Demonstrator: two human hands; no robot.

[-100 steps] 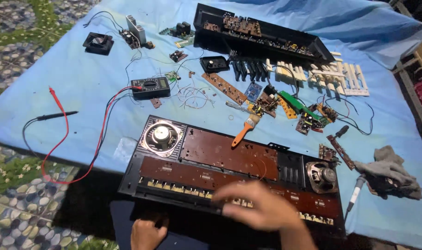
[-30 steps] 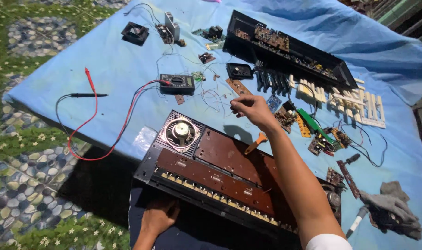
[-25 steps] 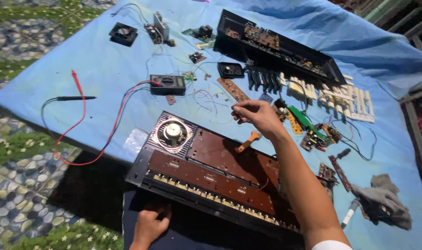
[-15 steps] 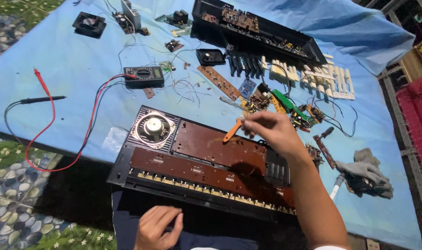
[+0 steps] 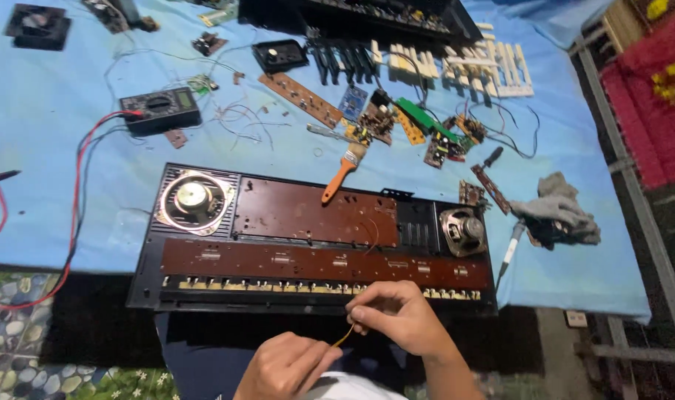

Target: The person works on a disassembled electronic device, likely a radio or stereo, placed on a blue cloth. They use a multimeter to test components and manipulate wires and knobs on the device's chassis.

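Observation:
An opened keyboard chassis (image 5: 308,244) with brown circuit boards and two round speakers lies in front of me on a blue cloth. Both hands are just below its near edge. My right hand (image 5: 396,318) pinches one end of a thin yellow wire (image 5: 343,338). My left hand (image 5: 285,367) pinches the wire's other end, fingers closed around it. An orange-handled paintbrush (image 5: 342,172) rests across the chassis's far edge.
A black multimeter (image 5: 159,110) with red and black leads sits at the left. Small circuit boards (image 5: 419,130), loose white and black keys (image 5: 456,63), a black housing (image 5: 367,15), a grey rag (image 5: 559,215) and a pen-like tool (image 5: 509,248) lie around on the cloth.
My right hand came back from the parts beyond the chassis to the near edge, now carrying a thin yellow wire. My left hand rose to grip the wire too.

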